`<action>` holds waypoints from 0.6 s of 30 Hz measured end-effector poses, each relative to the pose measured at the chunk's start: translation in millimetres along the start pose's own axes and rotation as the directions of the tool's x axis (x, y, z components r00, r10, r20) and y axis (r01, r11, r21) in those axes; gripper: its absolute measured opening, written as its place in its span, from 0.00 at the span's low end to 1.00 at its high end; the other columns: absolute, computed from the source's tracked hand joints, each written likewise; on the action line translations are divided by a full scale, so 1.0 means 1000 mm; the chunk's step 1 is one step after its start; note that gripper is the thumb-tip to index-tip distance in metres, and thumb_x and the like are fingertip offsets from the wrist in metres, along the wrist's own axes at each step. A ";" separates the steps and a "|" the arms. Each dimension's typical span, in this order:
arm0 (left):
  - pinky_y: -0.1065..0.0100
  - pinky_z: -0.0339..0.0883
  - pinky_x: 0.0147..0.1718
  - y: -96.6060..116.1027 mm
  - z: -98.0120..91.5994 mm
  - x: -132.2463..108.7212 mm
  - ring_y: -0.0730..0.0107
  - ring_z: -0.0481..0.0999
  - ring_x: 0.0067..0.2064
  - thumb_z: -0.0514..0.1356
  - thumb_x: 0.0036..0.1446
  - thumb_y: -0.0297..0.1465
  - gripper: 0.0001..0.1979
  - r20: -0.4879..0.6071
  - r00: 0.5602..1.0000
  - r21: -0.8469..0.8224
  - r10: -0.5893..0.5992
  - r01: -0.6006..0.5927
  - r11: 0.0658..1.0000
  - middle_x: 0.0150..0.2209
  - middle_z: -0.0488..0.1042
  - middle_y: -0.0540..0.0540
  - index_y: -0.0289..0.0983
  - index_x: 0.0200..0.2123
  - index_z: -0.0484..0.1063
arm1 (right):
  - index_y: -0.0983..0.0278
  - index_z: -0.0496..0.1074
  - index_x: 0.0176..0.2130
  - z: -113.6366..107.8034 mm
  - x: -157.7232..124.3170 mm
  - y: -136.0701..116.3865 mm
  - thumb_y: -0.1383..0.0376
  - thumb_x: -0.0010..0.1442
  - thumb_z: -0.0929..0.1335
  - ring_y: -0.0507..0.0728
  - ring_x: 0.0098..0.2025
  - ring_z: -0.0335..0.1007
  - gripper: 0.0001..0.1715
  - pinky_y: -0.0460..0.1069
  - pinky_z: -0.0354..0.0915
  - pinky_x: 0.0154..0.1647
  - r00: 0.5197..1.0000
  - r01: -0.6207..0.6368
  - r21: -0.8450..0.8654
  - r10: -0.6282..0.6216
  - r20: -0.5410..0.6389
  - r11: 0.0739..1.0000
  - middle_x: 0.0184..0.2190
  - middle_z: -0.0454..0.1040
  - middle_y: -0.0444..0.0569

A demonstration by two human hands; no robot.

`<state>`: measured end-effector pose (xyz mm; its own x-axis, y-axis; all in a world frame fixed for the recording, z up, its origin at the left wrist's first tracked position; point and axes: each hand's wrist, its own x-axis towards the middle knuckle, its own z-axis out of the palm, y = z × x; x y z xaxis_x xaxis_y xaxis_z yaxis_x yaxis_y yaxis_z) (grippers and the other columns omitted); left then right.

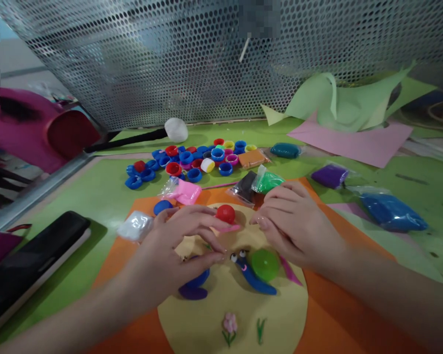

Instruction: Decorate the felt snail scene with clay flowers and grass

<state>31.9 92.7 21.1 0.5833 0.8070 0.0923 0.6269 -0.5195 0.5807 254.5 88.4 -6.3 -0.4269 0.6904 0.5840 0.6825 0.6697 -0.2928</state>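
My left hand [180, 246] lies over the yellow paper circle [229, 305], fingers stretched toward a red bottle cap [225, 213] and a thin pink clay strip [229, 228] beside it. The fingers of my right hand [291, 221] are held together and curved down, their tips touching the paper just right of the cap. Below the hands sit a blue clay snail [249, 273] with a green cap shell [265, 264], a blue and purple clay piece [194, 287] and a small pink clay flower [229, 324].
Orange paper [332, 314] lies under the yellow circle on a green table. Several loose bottle caps [192, 160] and bagged clay lumps in pink [186, 191], green [268, 181], purple [330, 175], blue [391, 212] and white [135, 226] lie behind. A black case [33, 260] sits left. A perforated metal screen [206, 59] stands at the back.
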 end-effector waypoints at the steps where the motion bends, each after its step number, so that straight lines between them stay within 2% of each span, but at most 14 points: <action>1: 0.49 0.49 0.52 0.000 0.000 -0.001 0.59 0.66 0.52 0.59 0.54 0.38 0.11 -0.001 1.000 -0.003 0.005 -0.005 1.000 0.35 0.77 0.55 0.51 0.42 0.67 | 0.66 0.71 0.24 0.000 0.000 0.000 0.68 0.60 0.58 0.56 0.30 0.65 0.19 0.54 0.56 0.37 1.000 0.001 0.000 -0.001 0.003 1.000 0.21 0.72 0.47; 5: 0.52 0.48 0.52 0.001 0.001 0.000 0.62 0.67 0.51 0.60 0.54 0.35 0.13 0.035 0.999 -0.019 0.026 -0.025 1.000 0.28 0.77 0.57 0.50 0.43 0.64 | 0.65 0.71 0.24 -0.001 0.000 -0.001 0.69 0.60 0.58 0.56 0.30 0.65 0.18 0.54 0.56 0.37 1.000 0.015 -0.002 -0.015 -0.002 1.000 0.21 0.72 0.47; 10: 0.56 0.53 0.51 0.001 0.003 0.006 0.64 0.66 0.52 0.60 0.54 0.34 0.11 0.032 0.999 -0.057 0.010 -0.009 0.998 0.28 0.77 0.55 0.47 0.42 0.67 | 0.66 0.71 0.24 0.000 0.000 -0.001 0.69 0.60 0.58 0.56 0.30 0.64 0.19 0.54 0.56 0.37 1.000 0.020 -0.009 -0.020 -0.009 1.000 0.21 0.72 0.47; 15: 0.58 0.57 0.49 0.001 0.006 0.010 0.61 0.69 0.50 0.61 0.51 0.34 0.02 0.008 1.000 -0.066 -0.026 0.026 0.997 0.39 0.76 0.51 0.43 0.30 0.71 | 0.66 0.71 0.24 0.001 0.001 -0.001 0.68 0.60 0.58 0.56 0.30 0.64 0.19 0.54 0.55 0.37 1.000 0.018 -0.011 -0.018 0.001 1.000 0.21 0.73 0.47; 18: 0.54 0.55 0.49 0.001 0.008 0.012 0.60 0.69 0.50 0.62 0.51 0.33 0.07 -0.024 0.999 -0.051 -0.034 0.033 0.998 0.40 0.75 0.52 0.44 0.36 0.70 | 0.66 0.71 0.24 0.000 0.002 -0.001 0.69 0.60 0.58 0.56 0.29 0.64 0.18 0.54 0.55 0.37 1.000 0.017 -0.002 -0.017 0.002 1.000 0.21 0.73 0.47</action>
<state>43.4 99.6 16.0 0.5491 0.8307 0.0922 0.6182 -0.4779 0.6241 252.5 88.7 -5.2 -0.4395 0.6798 0.5871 0.6766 0.6804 -0.2814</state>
